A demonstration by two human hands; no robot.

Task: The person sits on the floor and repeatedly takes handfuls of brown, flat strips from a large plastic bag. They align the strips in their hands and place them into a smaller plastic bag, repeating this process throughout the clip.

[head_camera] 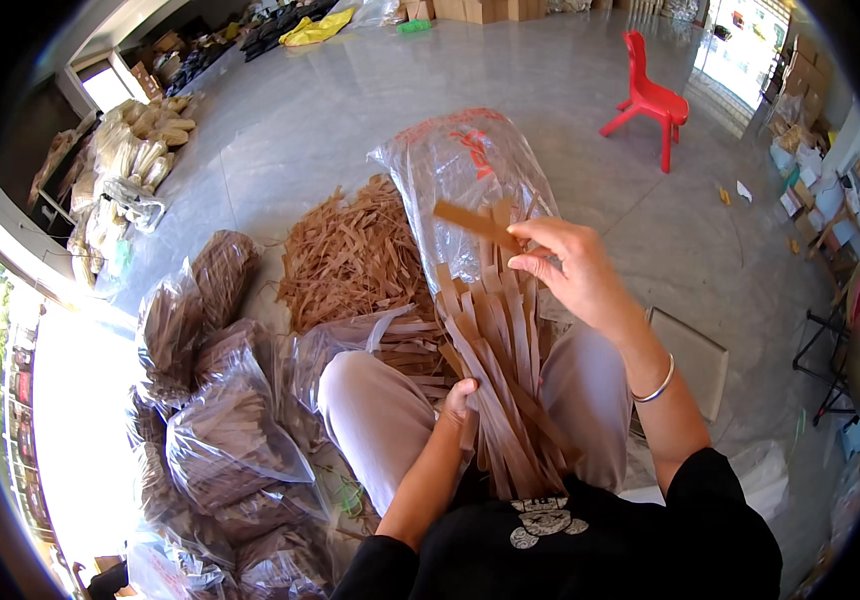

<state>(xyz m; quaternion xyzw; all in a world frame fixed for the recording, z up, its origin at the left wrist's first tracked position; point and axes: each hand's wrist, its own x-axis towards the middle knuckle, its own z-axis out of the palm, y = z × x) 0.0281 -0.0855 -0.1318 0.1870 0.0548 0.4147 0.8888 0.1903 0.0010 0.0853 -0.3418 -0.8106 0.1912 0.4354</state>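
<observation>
My left hand (461, 401) grips a thick bundle of long, flat brown strips (501, 360) that rises from my lap between my knees. Above the bundle's upper end, my right hand (561, 259) pinches one brown strip (475, 225) between thumb and fingers, its free end pointing to the upper left. Beyond the bundle lies a large clear plastic bag (467, 165) with red printing. A heap of loose brown strips (359, 255) is spread on the floor to the left of that bag. What the strips are made of, I cannot tell.
Clear bags of brown strips (231, 442) are piled at my left. An open bag with more strips (407, 337) lies by my left knee. A shallow tray (689, 360) rests on the floor at right. Farther off stand a red plastic chair (647, 101) and pale bagged bundles (134, 157).
</observation>
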